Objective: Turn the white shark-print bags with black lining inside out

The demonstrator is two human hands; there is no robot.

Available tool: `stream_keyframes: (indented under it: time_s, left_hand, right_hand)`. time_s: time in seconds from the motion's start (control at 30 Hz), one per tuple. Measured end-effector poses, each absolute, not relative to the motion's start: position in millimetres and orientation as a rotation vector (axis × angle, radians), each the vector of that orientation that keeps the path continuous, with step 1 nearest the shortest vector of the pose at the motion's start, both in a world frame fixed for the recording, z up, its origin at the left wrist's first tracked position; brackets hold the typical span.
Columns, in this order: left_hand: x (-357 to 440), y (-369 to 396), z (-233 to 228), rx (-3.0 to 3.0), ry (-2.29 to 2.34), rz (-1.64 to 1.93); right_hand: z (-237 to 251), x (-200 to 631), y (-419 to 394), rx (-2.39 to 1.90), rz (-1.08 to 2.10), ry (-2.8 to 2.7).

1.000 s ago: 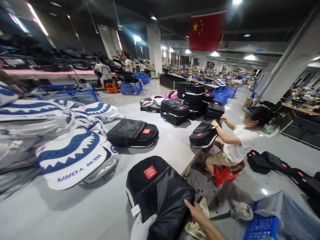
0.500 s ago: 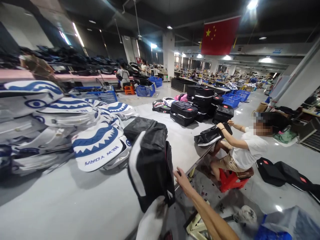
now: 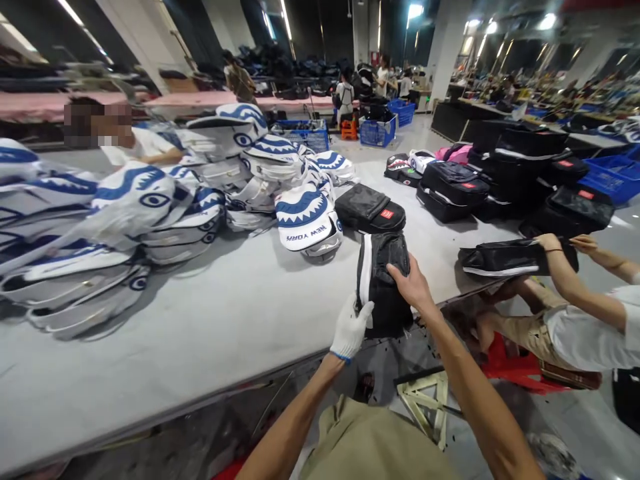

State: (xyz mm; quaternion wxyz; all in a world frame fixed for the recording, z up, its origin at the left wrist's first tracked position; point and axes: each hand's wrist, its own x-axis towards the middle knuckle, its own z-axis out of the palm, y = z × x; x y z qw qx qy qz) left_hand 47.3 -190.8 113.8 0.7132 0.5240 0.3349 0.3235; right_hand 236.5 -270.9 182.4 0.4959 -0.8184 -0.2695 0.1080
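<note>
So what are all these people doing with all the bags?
A person holds a black backpack at the edge of a big grey table: gloved left hand on its side, bare right hand on top. Nearby, a co-worker's hands press another black bag. White shark-face backpacks are piled behind.

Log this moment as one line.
left hand: gloved, gripping black backpack | right hand: bare, on top | backpack: on table edge
</note>
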Motion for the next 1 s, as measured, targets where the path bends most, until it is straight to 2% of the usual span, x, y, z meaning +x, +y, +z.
stream_keyframes:
  time_s: [0.1, 0.43, 0.8, 1.0]
  left_hand:
    - [46.7, -184.1, 101.6, 1.362, 0.690, 0.715]
    - [51.2, -178.5, 54.6, 1.194, 0.719, 0.621]
    - [70.2, -192.8, 61.1, 1.143, 0.693, 0.819]
    - [80.7, -203.6, 48.5, 0.965, 0.711, 0.857]
  right_hand:
    - [194.0, 245.4, -260.6, -2.156, 0.180, -0.630]
    - [214.9, 255.2, -256.4, -2.438, 0.234, -0.620]
    - [229.6, 245.0, -261.3, -2.531, 0.307, -0.620]
    - [223.5, 244.0, -261.2, -2.581, 0.286, -0.621]
